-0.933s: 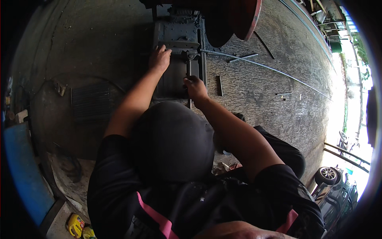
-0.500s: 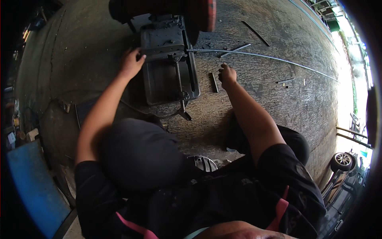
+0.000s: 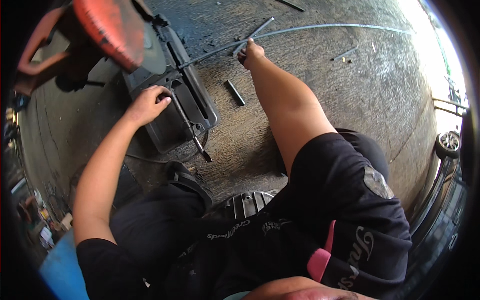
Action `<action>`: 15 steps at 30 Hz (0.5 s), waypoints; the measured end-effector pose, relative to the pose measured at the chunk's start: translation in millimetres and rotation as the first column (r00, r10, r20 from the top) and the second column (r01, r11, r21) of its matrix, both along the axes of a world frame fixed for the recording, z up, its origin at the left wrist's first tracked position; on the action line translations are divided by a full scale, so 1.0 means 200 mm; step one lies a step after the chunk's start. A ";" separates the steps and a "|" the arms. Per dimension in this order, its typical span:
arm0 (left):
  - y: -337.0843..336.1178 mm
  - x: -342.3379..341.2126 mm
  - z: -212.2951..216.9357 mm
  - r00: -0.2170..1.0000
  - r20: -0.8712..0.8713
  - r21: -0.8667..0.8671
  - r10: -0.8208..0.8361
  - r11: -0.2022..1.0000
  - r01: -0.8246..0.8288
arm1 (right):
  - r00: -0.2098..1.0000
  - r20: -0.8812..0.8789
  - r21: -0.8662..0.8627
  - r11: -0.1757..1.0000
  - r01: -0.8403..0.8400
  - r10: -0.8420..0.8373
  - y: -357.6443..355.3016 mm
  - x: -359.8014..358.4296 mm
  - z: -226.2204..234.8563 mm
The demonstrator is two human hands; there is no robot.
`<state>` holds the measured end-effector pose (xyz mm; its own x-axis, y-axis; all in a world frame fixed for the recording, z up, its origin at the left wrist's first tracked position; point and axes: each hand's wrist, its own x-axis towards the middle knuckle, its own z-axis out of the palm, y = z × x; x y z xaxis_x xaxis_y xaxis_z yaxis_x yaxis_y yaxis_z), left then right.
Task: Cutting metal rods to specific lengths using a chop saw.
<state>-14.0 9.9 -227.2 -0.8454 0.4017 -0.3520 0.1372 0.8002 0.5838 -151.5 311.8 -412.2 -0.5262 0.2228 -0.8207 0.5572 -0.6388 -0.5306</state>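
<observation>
In front of me, to the left, stands a chop saw with a red blade guard (image 3: pixel 112 32), a grey cutting disc (image 3: pixel 155 56) and a dark metal base (image 3: pixel 162 140). My left hand (image 3: pixel 147 106) is at the saw's vise, its fingers curled beside the clamp screw (image 3: pixel 181 111); the fingertips are partly hidden. A long thin metal rod (image 3: pixel 320 27) runs from the vise out to the right. Farther along it, my right hand (image 3: pixel 251 54) has closed fingers, with the thumb against the rod. A short metal piece (image 3: pixel 263 26) crosses close to that hand.
On the rough floor (image 3: pixel 300 65) lie a short dark bar (image 3: pixel 236 93), another offcut (image 3: pixel 345 53) and small scraps. A round ribbed metal piece (image 3: pixel 247 202) is beneath me. A blue object (image 3: pixel 65 270) is at lower left. A car wheel (image 3: pixel 448 144) shows at far right.
The view has turned, so the saw now appears slanted and farther left. My left hand has moved from the vise's left side onto it near the screw. My right hand has reached the rod.
</observation>
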 end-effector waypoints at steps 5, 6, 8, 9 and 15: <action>0.06 0.06 -0.13 0.956 -0.150 -0.077 -0.250 0.967 0.241 | 0.997 -0.028 0.009 0.998 -0.068 0.068 0.07 -0.11 -0.03; 0.04 0.09 -0.14 0.949 -0.112 -0.134 -0.294 0.951 0.279 | 0.998 0.018 0.014 0.998 -0.060 0.060 0.07 -0.14 -0.03; -0.03 0.14 -0.17 0.949 -0.013 -0.214 -0.314 0.928 0.304 | 0.997 0.056 0.025 0.999 -0.046 0.045 0.06 -0.19 -0.04; -0.06 0.15 -0.18 0.947 -0.020 -0.207 -0.322 0.928 0.311 | 0.999 0.045 -0.006 1.000 0.030 -0.030 0.05 -0.20 -0.05; -0.29 0.16 -0.17 0.995 0.068 -0.204 -0.068 0.976 0.081 | 0.993 -0.111 -0.137 0.990 0.025 -0.040 0.10 -0.18 -0.10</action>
